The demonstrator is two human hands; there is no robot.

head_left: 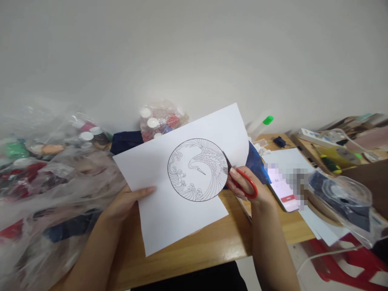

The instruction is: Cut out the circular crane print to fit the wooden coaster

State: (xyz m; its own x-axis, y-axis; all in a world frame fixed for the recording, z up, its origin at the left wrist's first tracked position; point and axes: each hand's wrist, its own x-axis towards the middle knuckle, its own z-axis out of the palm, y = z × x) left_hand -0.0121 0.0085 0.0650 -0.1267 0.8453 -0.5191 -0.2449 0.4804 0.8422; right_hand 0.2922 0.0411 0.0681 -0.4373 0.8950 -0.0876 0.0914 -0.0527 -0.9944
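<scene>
Crane sheet (pixel 188 173): left fingers (pixel 147 190) pinch at eight o'clock, right fingers (pixel 233 186) grip scissors (pixel 244 174) at three. Slack could misguide blades (pixel 226 159).

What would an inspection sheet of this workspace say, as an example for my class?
Surface: wooden table, partly covered.
Things in hand: white paper with a circular bird drawing, cut along the drawing's lower right; red-handled scissors at its right edge.
Clutter: plastic bags and jars leftward, phone rightward.
Hands: left hand grips the paper; right hand holds the scissors.
Cables: white cable, lower right.
Surroundings: plain wall behind; red plastic furniture lower right.
</scene>
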